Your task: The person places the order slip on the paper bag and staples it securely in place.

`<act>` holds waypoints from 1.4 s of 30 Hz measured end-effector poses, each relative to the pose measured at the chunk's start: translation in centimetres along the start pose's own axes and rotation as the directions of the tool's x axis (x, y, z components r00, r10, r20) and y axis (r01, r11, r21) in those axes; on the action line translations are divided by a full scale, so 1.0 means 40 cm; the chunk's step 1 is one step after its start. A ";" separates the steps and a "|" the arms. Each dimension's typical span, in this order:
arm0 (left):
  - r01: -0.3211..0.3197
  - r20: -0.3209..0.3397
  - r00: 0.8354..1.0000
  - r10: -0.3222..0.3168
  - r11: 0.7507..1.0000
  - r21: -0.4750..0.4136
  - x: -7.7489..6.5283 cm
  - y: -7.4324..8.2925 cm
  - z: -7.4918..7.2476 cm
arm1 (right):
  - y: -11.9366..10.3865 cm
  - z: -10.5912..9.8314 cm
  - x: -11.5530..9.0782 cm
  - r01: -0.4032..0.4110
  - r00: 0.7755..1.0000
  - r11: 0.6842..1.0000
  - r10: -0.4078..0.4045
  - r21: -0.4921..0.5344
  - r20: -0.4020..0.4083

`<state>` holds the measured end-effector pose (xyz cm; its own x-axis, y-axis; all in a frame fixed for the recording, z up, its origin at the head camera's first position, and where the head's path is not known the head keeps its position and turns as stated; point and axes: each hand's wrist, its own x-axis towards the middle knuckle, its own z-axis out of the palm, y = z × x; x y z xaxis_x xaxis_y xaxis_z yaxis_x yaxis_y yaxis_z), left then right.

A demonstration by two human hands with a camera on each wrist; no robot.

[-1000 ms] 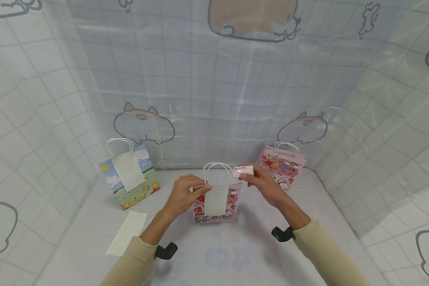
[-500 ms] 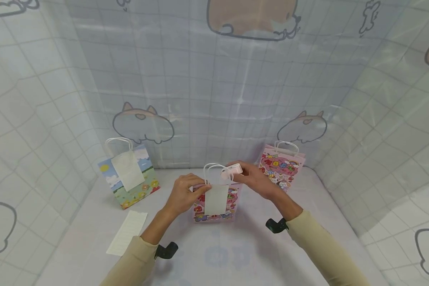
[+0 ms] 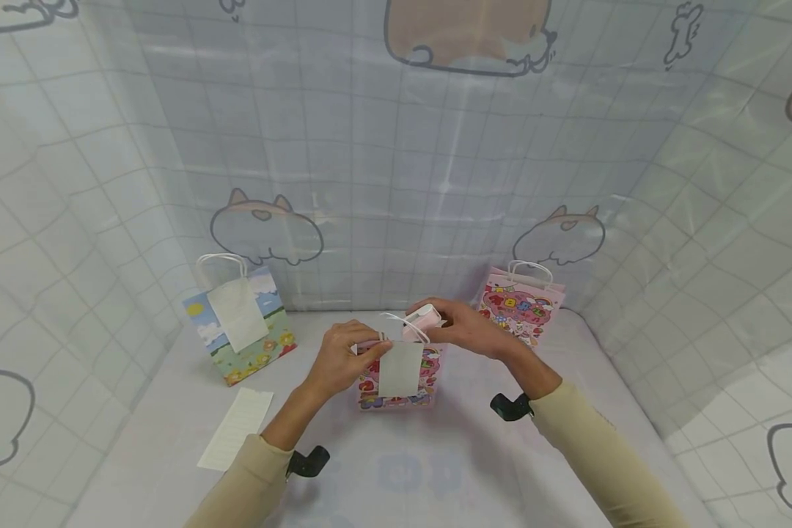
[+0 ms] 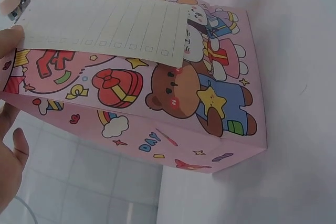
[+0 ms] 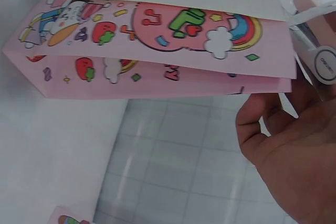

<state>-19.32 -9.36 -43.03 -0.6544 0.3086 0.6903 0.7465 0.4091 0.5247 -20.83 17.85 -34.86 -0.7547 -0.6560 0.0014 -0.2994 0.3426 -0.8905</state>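
Pink device (image 3: 426, 317), partly behind white handle (image 5: 313, 13), sheet (image 3: 400, 370) half-hiding bag (image 4: 173, 90).

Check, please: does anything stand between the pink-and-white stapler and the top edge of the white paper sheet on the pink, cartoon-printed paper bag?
Yes: the white cord handle of the bag crosses in front of the stapler, just above the top edge of the sheet.

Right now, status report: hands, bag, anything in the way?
Left hand pinches paper against middle bag, top edge. Right hand holds stapler just above that edge. Bag handle crosses in front of stapler, possible snag.
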 end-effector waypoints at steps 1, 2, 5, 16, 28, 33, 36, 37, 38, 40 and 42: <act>0.005 0.002 1.000 -0.005 1.000 0.000 0.000 0.000 0.000 | -0.003 -0.001 0.002 -0.002 1.000 1.000 0.002 -0.001 0.010; 0.008 0.004 1.000 -0.008 1.000 0.000 0.001 0.001 0.000 | -0.006 -0.003 0.003 -0.004 1.000 1.000 0.004 -0.004 0.018; 0.016 0.012 1.000 -0.016 1.000 0.000 0.001 0.005 -0.001 | -0.011 -0.006 0.004 -0.010 0.999 0.999 0.011 -0.032 0.040; 0.031 0.019 0.999 -0.031 1.000 0.005 0.004 0.012 0.001 | -0.028 -0.010 0.004 0.009 0.996 0.990 0.004 -0.139 0.092; 0.007 0.013 1.000 -0.008 0.999 0.035 0.007 0.020 0.002 | -0.051 -0.003 0.009 0.011 0.993 0.970 0.017 -0.241 0.115; -0.010 0.008 1.000 0.010 0.998 0.056 0.010 0.021 0.001 | -0.062 0.008 0.009 0.011 0.993 0.943 0.027 -0.331 0.112; -0.022 0.002 1.000 0.022 0.997 0.070 0.010 0.019 0.001 | -0.067 0.014 0.010 0.007 0.994 0.930 0.034 -0.367 0.105; -0.024 0.001 1.000 0.024 0.997 0.074 0.009 0.019 0.001 | -0.069 0.015 0.010 0.005 0.994 0.925 0.036 -0.379 0.102; -0.027 -0.001 1.000 0.027 0.997 0.076 0.009 0.019 0.001 | -0.070 0.017 0.011 0.003 0.994 0.920 0.038 -0.391 0.099; -0.025 -0.001 1.000 0.025 0.997 0.078 0.007 0.018 0.001 | -0.074 0.020 0.011 0.000 0.995 0.912 0.043 -0.410 0.095; -0.017 0.003 1.000 0.017 0.997 0.070 0.007 0.020 0.001 | -0.076 0.023 0.012 0.002 0.995 0.902 0.043 -0.431 0.093</act>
<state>-18.92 -8.93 -42.43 -0.6421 0.3181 0.6975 0.7473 0.4630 0.4767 -19.74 15.89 -32.58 -0.7091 -0.7007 -0.0789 -0.5231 0.5977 -0.6075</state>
